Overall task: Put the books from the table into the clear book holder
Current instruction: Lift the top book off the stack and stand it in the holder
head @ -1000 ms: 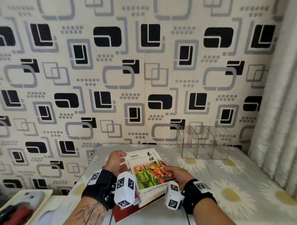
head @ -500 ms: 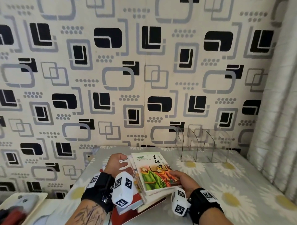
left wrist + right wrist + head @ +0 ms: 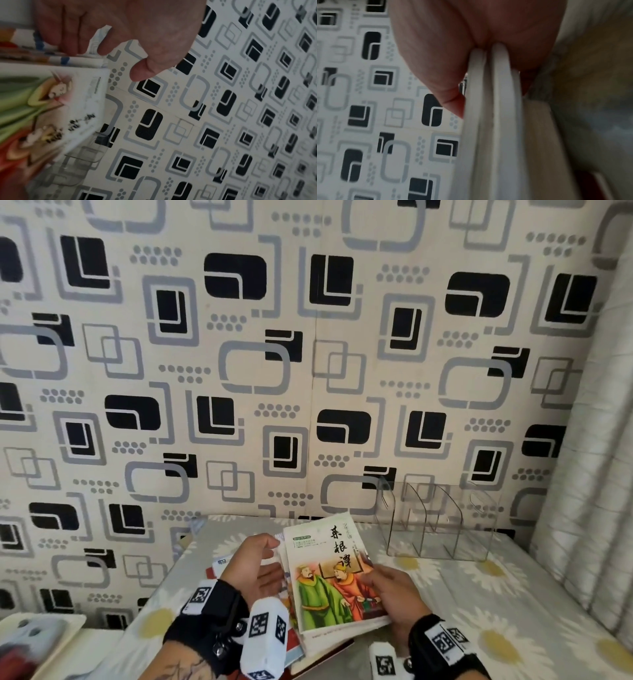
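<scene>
Nearest the camera, both wrists wear black straps with white tagged blocks. The right hand (image 3: 394,594) pinches the near right corner of the top book (image 3: 329,570), thumb on the cover and fingers underneath; the right wrist view shows at least two thin white-edged books caught in that pinch. This glossy paperback shows two robed figures, one green, one orange, below black brush characters; it is tipped up off the pile, its long axis running away from the person and leaning slightly right, title end farthest. The left hand (image 3: 255,568) is at the stack's left edge, fingers loosely curled against the books (image 3: 308,642) beneath; whether it grips them I cannot tell. That fanned stack lies on the table (image 3: 513,611), which wears a grey cloth printed with white daisies. Farther back and right, near the wall, stands the clear book holder (image 3: 435,525), upright, with curved transparent dividers. Behind it is wallpaper (image 3: 308,371) patterned with black and grey rounded squares.
</scene>
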The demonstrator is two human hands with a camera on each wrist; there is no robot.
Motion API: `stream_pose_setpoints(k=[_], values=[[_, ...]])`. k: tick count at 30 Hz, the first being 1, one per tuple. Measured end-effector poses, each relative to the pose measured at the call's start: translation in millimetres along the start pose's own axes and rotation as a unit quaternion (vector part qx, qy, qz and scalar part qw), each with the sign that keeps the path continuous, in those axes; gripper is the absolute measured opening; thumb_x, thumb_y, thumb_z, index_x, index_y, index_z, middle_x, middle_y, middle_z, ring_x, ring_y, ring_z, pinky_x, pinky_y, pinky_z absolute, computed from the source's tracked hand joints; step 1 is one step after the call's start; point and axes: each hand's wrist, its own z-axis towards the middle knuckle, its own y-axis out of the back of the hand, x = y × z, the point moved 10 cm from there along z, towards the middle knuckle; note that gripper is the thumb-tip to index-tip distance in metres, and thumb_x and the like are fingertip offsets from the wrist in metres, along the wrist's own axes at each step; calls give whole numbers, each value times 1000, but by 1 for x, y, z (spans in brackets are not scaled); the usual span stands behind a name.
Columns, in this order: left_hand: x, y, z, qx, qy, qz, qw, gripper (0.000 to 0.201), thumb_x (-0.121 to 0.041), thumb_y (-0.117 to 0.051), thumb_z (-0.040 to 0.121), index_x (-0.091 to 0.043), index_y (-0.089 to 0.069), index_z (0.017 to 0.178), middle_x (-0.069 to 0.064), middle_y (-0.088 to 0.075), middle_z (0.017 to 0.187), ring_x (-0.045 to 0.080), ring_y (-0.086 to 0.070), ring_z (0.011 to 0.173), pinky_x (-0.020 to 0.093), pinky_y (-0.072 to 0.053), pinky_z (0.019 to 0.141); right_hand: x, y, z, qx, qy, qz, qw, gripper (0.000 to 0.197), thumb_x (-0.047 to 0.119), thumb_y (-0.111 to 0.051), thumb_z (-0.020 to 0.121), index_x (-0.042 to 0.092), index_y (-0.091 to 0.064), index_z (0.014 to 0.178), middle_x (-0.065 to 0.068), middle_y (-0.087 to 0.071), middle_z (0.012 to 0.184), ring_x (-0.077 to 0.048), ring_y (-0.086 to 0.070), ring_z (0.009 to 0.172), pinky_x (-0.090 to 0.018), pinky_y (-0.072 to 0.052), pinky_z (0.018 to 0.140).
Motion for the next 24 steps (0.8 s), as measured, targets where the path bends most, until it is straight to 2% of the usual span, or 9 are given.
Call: stream_pose_setpoints(k=[2,6,9,12,15,17,19,21,24], values=[[0,-2,0,-8,-26,14,1000,23,-23,-59,78,-10,-54,97,18,-60,98,30,-58,87,36,-49,72,7,0,-3,-10,36,5,999,23,2,-61,91,13,-70,109,-17,-79,96,-40,-76,91,-56,-58,87],[0,-20,-7,18,-55,64,996,17,-16,-59,76,-4,-62,87,18,-60,74,28,-56,63,32,-48,60,24,-6,-10,-25,85,14,996,25,1,-59,93,18,-65,111,-17,-78,99,-41,-75,90,-58,-59,80],[-8,-28,-8,17,-88,83,993,30,-10,-65,54,0,-66,83,29,-71,96,33,-64,81,54,-54,84,45,-17,-17,-8,116,-9,993,23,1,-59,94,14,-63,112,-17,-78,100,-43,-74,92,-57,-60,79],[-34,-25,-14,-4,-176,46,983,40,-3,-58,56,3,-67,94,24,-73,104,39,-67,99,57,-49,94,66,-29,-24,24,147,-16,989,26,-4,-57,94,16,-63,110,-12,-79,99,-45,-72,94,-55,-60,82],[-60,-28,-32,-9,-250,48,967,40,1,-53,74,-10,-60,112,10,-72,109,27,-65,100,39,-52,79,80,-40,-28,45,188,-33,981,32,-9,-52,93,17,-66,106,-3,-80,99,-37,-72,94,-50,-58,84],[-74,-31,-46,-20,-301,55,952,40,3,-52,79,-14,-54,115,2,-68,109,20,-62,100,31,-46,72,85,-50,-27,48,220,-45,973,33,-7,-48,95,13,-65,115,-8,-77,111,-32,-72,102,-51,-59,87],[-82,-37,-59,-18,-349,70,934,39,3,-50,81,-16,-52,115,-5,-67,108,13,-62,100,27,-45,72,86,-55,-26,37,231,-33,972,36,-7,-43,97,12,-57,123,-15,-73,112,-24,-72,95,-39,-62,75],[-80,-39,-65,-15,-374,78,924,38,5,-48,81,-18,-53,110,-9,-68,104,4,-64,92,20,-46,69,82,-56,-27,23,220,-21,975,39,-13,-37,95,12,-51,122,-19,-67,101,-15,-66,77,-24,-57,60],[-64,-36,-64,-5,-373,79,925,40,7,-49,81,-22,-56,107,-12,-74,96,0,-67,87,17,-47,68,72,-62,-30,32,210,-29,977,37,-15,-35,94,10,-45,118,-7,-59,87,-10,-57,64,-17,-48,51]])
